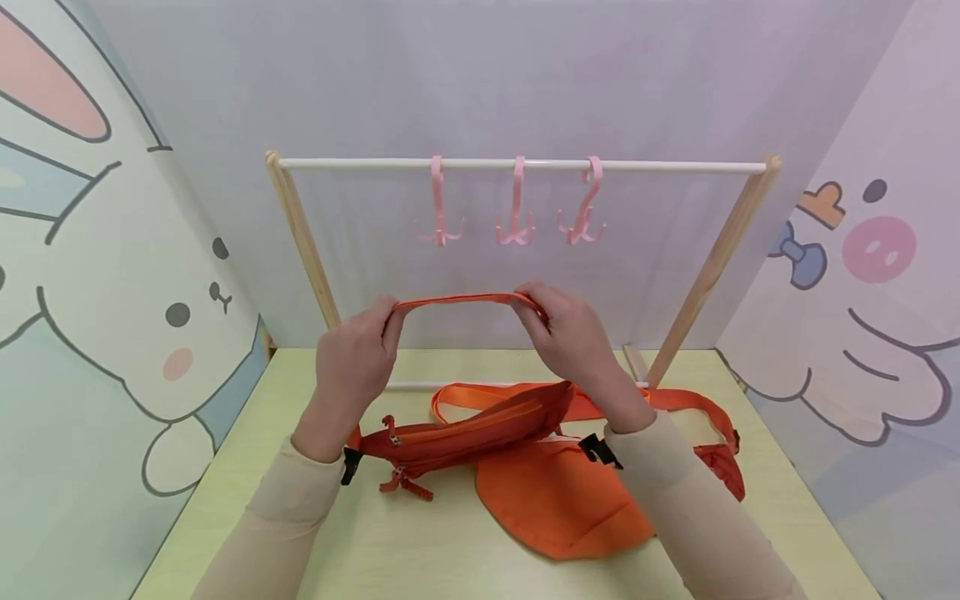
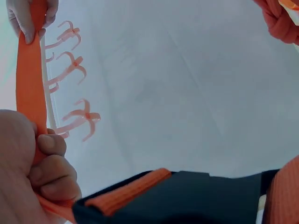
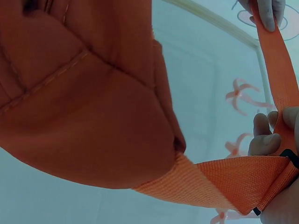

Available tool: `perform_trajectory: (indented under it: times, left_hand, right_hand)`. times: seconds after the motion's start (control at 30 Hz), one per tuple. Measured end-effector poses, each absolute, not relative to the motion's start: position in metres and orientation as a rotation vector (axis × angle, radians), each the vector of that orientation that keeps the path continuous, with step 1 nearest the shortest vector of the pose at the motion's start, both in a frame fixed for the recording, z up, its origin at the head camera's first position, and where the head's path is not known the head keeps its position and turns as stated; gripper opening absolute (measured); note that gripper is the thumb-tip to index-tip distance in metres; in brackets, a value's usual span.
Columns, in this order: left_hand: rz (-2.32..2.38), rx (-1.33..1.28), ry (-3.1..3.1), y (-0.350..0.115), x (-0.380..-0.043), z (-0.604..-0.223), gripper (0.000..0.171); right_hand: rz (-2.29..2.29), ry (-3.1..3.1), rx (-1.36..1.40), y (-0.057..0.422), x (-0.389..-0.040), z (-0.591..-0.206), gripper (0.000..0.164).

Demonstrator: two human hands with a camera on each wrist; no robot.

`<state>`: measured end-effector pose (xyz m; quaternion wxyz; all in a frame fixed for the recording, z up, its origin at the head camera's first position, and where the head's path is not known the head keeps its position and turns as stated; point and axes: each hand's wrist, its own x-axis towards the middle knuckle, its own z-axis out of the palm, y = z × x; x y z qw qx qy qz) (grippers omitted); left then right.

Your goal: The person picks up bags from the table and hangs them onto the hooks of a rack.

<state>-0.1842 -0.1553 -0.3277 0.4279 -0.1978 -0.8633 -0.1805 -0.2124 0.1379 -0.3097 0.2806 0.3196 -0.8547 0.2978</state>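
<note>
Both hands hold up the orange strap [image 1: 456, 298] of a red-orange waist bag, stretched nearly level between them. My left hand [image 1: 354, 354] grips the strap at the left, fingers curled round it. At the other end my right hand [image 1: 573, 333] pinches it. Below the strap hangs the waist bag [image 1: 472, 433], tilted, with zip pulls on its left part. A black buckle [image 1: 351, 467] shows under my left wrist; it looms close in the left wrist view. The right wrist view shows the bag's underside [image 3: 93, 126] and a folded strap [image 3: 224, 182] running to my right hand.
A rack with a white rod [image 1: 360, 163] stands behind, carrying three pink hooks: left [image 1: 438, 200], middle [image 1: 517, 200] and right [image 1: 587, 200]. On the pale table [image 1: 420, 550] lie an orange bag [image 1: 562, 500] and a darker red bag [image 1: 723, 468]. Printed walls flank the table.
</note>
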Motion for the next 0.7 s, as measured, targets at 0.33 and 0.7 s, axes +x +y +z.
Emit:
perform_trajectory:
  times: [0.33, 0.7]
  left_hand:
    - [-0.445, -0.435, -2.124, -0.159, -0.204, -0.304, 0.028]
    - [-0.44, -0.408, -2.105, -0.161, -0.225, -0.284, 0.033]
  right_hand:
    - [0.742, -2.258, 0.801, 0.123, -0.222, -0.289, 0.013]
    - [0.741, -2.193, 0.783, 0.112, -0.23, -0.28, 0.02]
